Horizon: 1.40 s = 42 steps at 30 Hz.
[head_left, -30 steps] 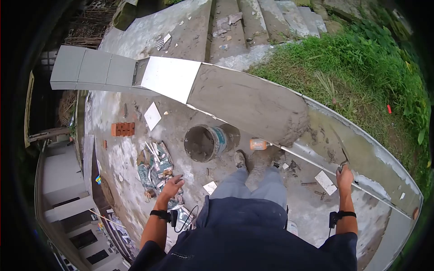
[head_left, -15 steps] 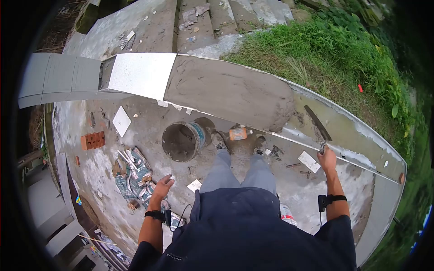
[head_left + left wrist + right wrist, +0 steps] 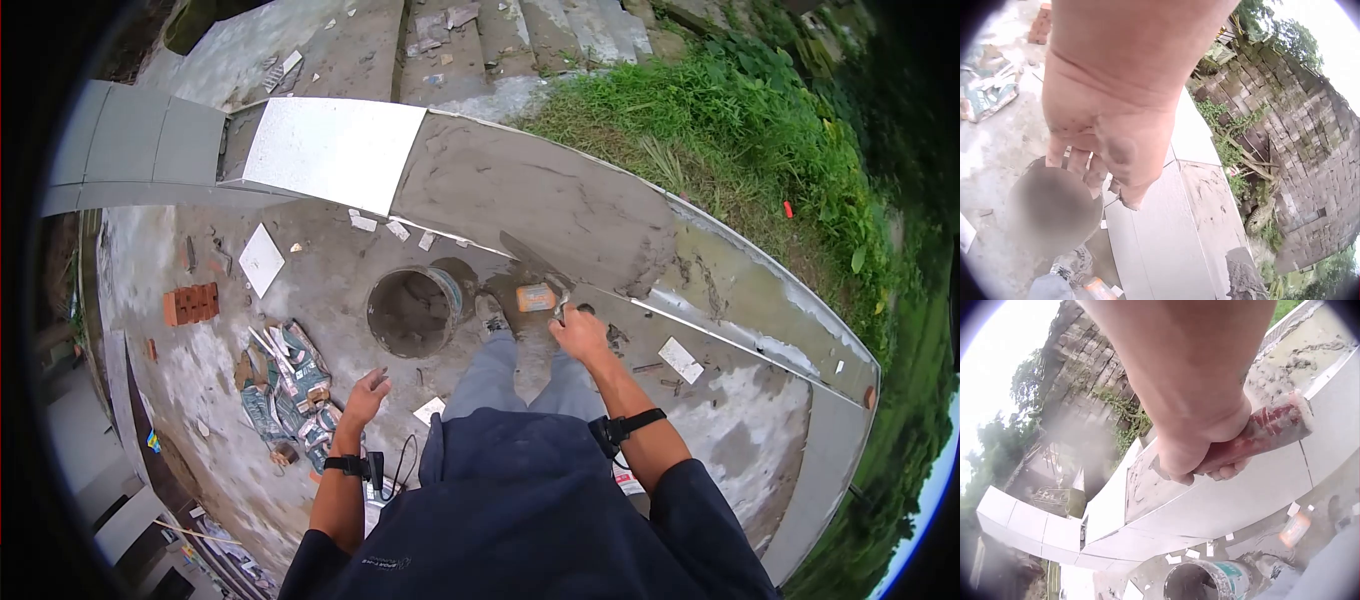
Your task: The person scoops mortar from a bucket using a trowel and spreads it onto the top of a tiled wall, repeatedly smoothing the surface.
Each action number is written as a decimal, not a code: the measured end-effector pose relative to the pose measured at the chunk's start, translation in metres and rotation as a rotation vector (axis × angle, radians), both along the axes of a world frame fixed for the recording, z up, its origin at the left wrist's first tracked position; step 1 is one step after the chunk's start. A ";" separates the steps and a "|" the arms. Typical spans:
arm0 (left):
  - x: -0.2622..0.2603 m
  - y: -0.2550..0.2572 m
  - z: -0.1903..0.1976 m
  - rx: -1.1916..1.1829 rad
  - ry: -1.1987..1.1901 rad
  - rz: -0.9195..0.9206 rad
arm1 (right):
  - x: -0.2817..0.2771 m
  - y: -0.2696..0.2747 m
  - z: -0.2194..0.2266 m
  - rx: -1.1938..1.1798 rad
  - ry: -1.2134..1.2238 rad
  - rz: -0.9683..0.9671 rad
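Observation:
My right hand [image 3: 582, 335] grips a trowel [image 3: 535, 262], its blade over the near edge of the grey mortar bed [image 3: 540, 190] on the wall top. In the right wrist view the hand [image 3: 1200, 450] is curled round the trowel's mortar-smeared red handle [image 3: 1254, 440]. My left hand [image 3: 367, 398] hangs left of my legs, holding nothing, its fingers loosely bent; the left wrist view shows the hand [image 3: 1110, 137] from the wrist side. The bucket [image 3: 412, 312], with mortar inside, stands on the ground between the hands and the wall. A white tile [image 3: 335, 150] lies left of the mortar.
An orange-labelled bottle [image 3: 536, 297] lies by my feet. Torn bags [image 3: 290, 390], red bricks [image 3: 190, 304] and a loose tile [image 3: 262, 260] are on the ground at left; another tile [image 3: 681, 360] lies at right. Grass [image 3: 720, 150] grows beyond the wall, and steps [image 3: 500, 40] rise behind it.
My right hand has swung left with the trowel, from the bare right part of the wall top to the mortar's near edge by the bottle. The left hand stays loosely beside my legs.

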State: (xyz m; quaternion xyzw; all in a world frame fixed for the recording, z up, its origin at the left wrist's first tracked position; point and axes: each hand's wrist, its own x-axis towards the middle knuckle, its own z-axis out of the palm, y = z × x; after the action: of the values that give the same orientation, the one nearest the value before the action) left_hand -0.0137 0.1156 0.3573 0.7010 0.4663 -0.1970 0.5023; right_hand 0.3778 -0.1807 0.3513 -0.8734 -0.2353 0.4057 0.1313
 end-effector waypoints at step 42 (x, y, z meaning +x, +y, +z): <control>0.090 -0.076 0.021 0.062 0.079 -0.139 | 0.146 -0.359 -0.024 -0.325 -0.344 -0.290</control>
State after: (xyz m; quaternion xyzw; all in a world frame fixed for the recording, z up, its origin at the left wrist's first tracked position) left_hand 0.0759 0.0396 0.3783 0.7387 0.4416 -0.2442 0.4467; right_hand 0.5238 -0.5399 0.3271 -0.9636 -0.0583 0.2607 0.0041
